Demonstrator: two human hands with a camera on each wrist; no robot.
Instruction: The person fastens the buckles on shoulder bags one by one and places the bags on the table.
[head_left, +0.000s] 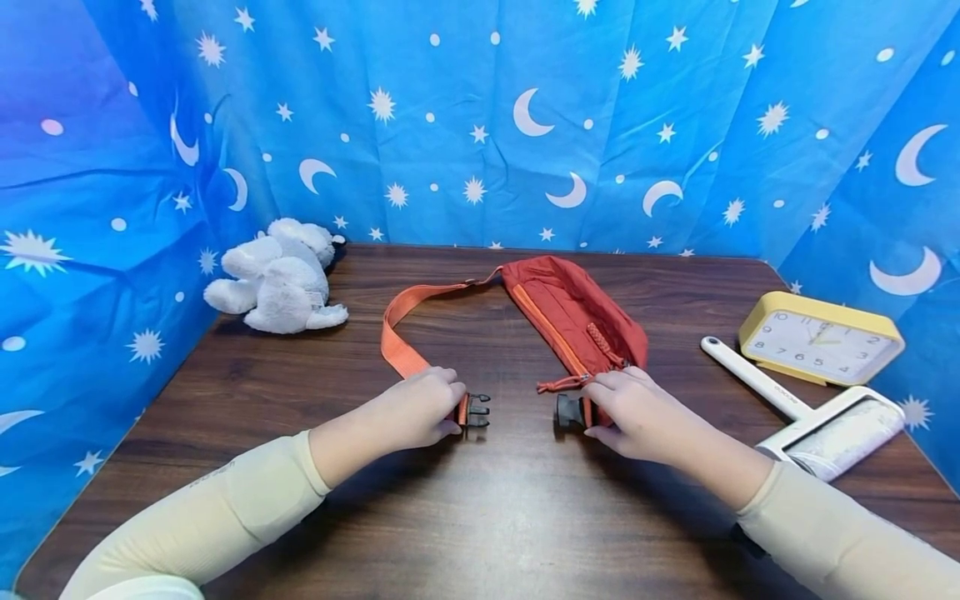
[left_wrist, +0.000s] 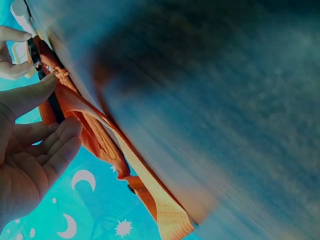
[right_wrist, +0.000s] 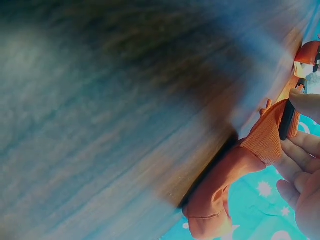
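A red waist bag (head_left: 573, 312) lies on the table, its orange strap (head_left: 401, 325) curving out to the left. My left hand (head_left: 423, 408) pinches the strap end at the black prong buckle (head_left: 477, 411), whose prongs point right. Opposite it, my right hand (head_left: 637, 415) pinches the black socket buckle (head_left: 568, 412) at the bag's near end. A gap separates the two buckle halves. In the left wrist view thumb and fingers hold the black buckle piece (left_wrist: 55, 106); the right wrist view shows the other piece (right_wrist: 287, 119) between thumb and fingers.
A grey plush toy (head_left: 281, 279) lies at the table's back left. On the right are a yellow clock (head_left: 821, 337) and a white lint roller (head_left: 840, 433). Blue curtains with moons and stars (head_left: 480, 125) stand behind and beside the brown table (head_left: 480, 517).
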